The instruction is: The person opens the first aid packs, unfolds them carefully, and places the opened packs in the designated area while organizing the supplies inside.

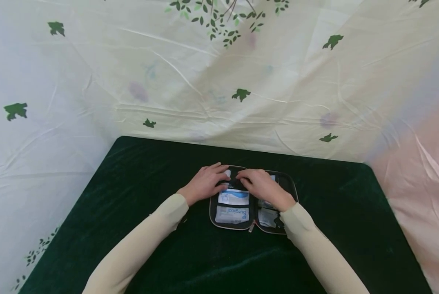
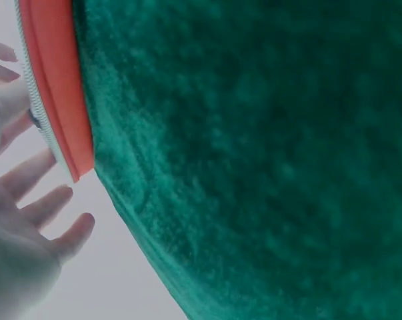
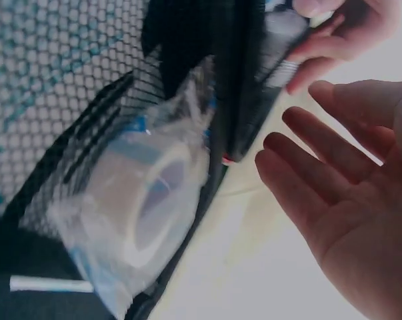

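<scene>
An unfolded zippered case [image 1: 253,212] with black lining and an orange outer side lies on the dark green cloth. Its left half carries a blue-and-white packet [image 1: 234,197] above another lettered "Surgical" [image 1: 232,215]. My left hand [image 1: 206,182] reaches over the upper left part, fingers spread beside a white packet [image 1: 228,173]. Over the fold and upper right half is my right hand [image 1: 261,185], which hides some contents. Its extended fingers show nothing held in the right wrist view, where a wrapped tape roll [image 3: 141,200] sits behind the mesh [image 3: 87,40].
Green velvety cloth [image 1: 204,261] covers the table around the case. Pale fabric [image 1: 190,81] with green leaf and bird prints hangs behind and at both sides. A zipper pull [image 1: 251,228] sticks out at the case's near edge.
</scene>
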Demonstrator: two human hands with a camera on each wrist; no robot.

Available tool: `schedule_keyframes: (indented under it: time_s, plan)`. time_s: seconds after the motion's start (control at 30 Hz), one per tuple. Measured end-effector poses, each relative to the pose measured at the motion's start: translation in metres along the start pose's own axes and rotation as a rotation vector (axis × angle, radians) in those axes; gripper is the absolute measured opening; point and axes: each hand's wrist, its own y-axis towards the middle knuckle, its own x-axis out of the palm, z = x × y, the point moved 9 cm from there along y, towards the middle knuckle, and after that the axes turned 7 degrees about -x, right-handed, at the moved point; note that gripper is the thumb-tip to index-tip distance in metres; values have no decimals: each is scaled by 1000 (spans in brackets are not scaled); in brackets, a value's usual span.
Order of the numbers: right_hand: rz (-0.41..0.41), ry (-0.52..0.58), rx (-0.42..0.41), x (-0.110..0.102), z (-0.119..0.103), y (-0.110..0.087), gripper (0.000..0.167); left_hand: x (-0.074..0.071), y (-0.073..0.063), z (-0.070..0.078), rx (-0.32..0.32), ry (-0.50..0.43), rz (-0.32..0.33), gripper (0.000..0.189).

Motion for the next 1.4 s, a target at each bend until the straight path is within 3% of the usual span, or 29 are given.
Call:
schedule_keyframes:
  time_s: [0.2,0.37,0.77,1.03,1.4]
  plan:
    - [138,12,29,-22,-3,-23,31,-1,-3,4,9,17,-17,37]
    - [238,6,32,-34,-6,-43,31,-1,-4,2,-14,6,7,34]
    - [338,7,46,-33,8,-89,37,2,-4,0,-33,-73,39,31]
    - [272,-43,26,-25,22,-105,38,2,-4,-1,-36,-103,35,30]
    - [52,-75,-36,-6,45,-106,43,6,0,-3,-42,-136,27,31]
